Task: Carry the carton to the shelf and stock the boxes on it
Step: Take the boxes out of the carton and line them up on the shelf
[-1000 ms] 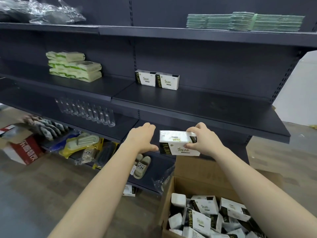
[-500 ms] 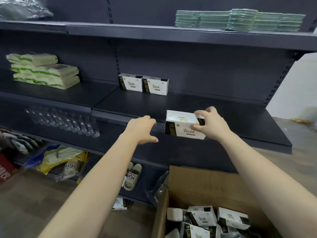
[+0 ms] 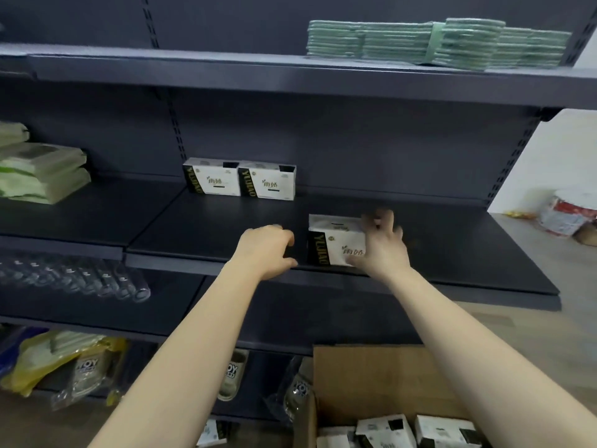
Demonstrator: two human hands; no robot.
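A dark grey metal shelving unit filled the view, with a stack of pale green flat packs [image 3: 436, 43] on its top board and a wooden floor beyond its right end. At the front of the dark middle shelf [image 3: 468, 253], a white and black cardboard box [image 3: 332, 244] was held upright by the right hand [image 3: 382, 250]. Its fingers [image 3: 386, 219] were wrapped over the box's top right corner. Whether the base already touched the shelf could not be told. The left hand [image 3: 268, 250] was kept just beside the box's black left end and apart from it, loosely curled and holding nothing.

The stocking step was judged to be in hand. A brown cardboard carton [image 3: 371, 376] stood open below the shelf, and more boxes of the same kind [image 3: 445, 430] were seen inside it. Two matching boxes [image 3: 239, 182] stood touching side by side at the back of the same shelf. For the next move, the held box would need to be slid back and leftward until it lined up beside that pair, then let go.

The box looked rectangular, crisp-edged and light, with a black band of yellowish letters on its left and dark script on its white face.
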